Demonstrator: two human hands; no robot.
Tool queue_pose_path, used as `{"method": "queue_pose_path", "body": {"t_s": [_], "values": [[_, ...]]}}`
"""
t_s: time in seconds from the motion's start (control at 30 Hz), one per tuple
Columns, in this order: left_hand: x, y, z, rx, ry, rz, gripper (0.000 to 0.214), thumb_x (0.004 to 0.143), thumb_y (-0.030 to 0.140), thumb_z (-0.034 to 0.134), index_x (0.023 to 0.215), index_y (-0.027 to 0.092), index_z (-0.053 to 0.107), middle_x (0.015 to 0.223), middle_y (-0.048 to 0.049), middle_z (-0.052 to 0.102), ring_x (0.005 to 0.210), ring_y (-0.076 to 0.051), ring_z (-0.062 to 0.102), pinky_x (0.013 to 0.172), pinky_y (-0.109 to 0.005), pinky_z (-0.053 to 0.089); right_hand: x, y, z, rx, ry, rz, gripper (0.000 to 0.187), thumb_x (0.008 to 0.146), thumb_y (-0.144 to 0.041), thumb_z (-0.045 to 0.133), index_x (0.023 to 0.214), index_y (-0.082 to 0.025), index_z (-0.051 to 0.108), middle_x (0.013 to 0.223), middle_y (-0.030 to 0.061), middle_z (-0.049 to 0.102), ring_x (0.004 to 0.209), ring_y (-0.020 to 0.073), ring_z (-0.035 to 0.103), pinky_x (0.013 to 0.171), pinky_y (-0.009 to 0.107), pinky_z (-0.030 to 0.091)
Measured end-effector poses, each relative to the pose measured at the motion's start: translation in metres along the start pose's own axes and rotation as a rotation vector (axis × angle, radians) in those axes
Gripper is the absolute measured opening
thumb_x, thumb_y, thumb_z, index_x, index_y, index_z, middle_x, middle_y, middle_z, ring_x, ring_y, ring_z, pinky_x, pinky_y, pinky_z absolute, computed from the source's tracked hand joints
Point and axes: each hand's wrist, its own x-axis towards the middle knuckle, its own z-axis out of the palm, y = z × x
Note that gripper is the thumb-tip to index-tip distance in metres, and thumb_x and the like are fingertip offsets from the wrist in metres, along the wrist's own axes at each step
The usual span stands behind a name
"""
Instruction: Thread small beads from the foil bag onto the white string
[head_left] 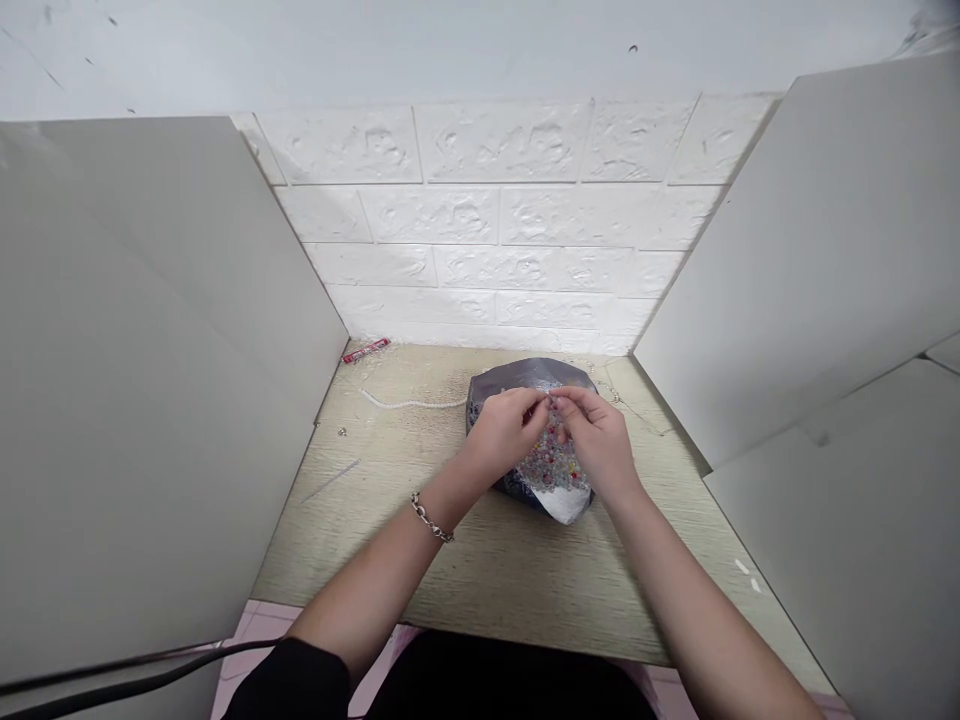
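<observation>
Ana: Your left hand [510,418] and right hand [598,437] meet above the open bag [568,506], with the fingertips close together. Are you pinching something?

Ben: I can't tell. The tips are too small to see, so I won't guess if they're pressed tight. The beads [546,462] sit in the bag, right under your hands, on the table [540,590].

Ana: What could go wrong for you?

Ben: The beads look tiny and round, so one could slip from your fingers and roll off. Your wrists are near the bag too. A bump might tip it and spill lots of beads.

Ana: And the white strand [412,405]?

Ben: It lies loose to your left and runs up to the bag. Your left arm could snag it and pull it. The thin string [641,415] on your right might get tangled if your sleeve or hand drags it.

Ana: Can you read any words near you?

Ben: No. The red strip [366,350] at the back left may have printing, but it's too small to read. I see no brand name on your bag.
</observation>
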Motion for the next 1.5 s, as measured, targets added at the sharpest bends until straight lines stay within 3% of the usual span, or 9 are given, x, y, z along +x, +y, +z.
{"method": "queue_pose_path", "body": {"t_s": [0.63,1.17,1.5], "values": [[0.0001,-0.0025,0.0004,0.018,-0.027,0.013,0.019,0.079,0.021,0.041,0.081,0.016,0.059,0.071,-0.0018,0.060,0.065,-0.011,0.052,0.060,-0.023,0.037,-0.0008,-0.0005,-0.0003,-0.064,0.001,-0.008,0.020,0.071,-0.032,0.050,0.083,-0.018,0.058,0.048,-0.0039,0.045,0.043,0.0082,0.041,0.042,0.021,0.033],[0.0003,-0.0021,0.0000,0.017,-0.048,0.038,0.019,0.080,0.021,0.040,0.082,0.015,0.058,0.073,-0.0027,0.060,0.068,-0.011,0.052,0.063,-0.023,0.038,-0.0016,-0.0026,0.0006,-0.068,0.015,-0.011,0.020,0.071,-0.032,0.050,0.082,-0.017,0.057,0.050,-0.0032,0.046,0.043,0.0083,0.041,0.041,0.021,0.032],[0.0008,0.0018,-0.0032,-0.104,-0.094,-0.077,0.024,0.081,0.024,0.037,0.078,0.016,0.060,0.067,-0.0009,0.060,0.063,-0.010,0.052,0.060,-0.021,0.037,-0.0018,-0.0031,0.0002,-0.069,0.026,-0.010,0.020,0.070,-0.033,0.051,0.082,-0.018,0.058,0.049,-0.0029,0.047,0.042,0.0089,0.040,0.041,0.022,0.031]]}}
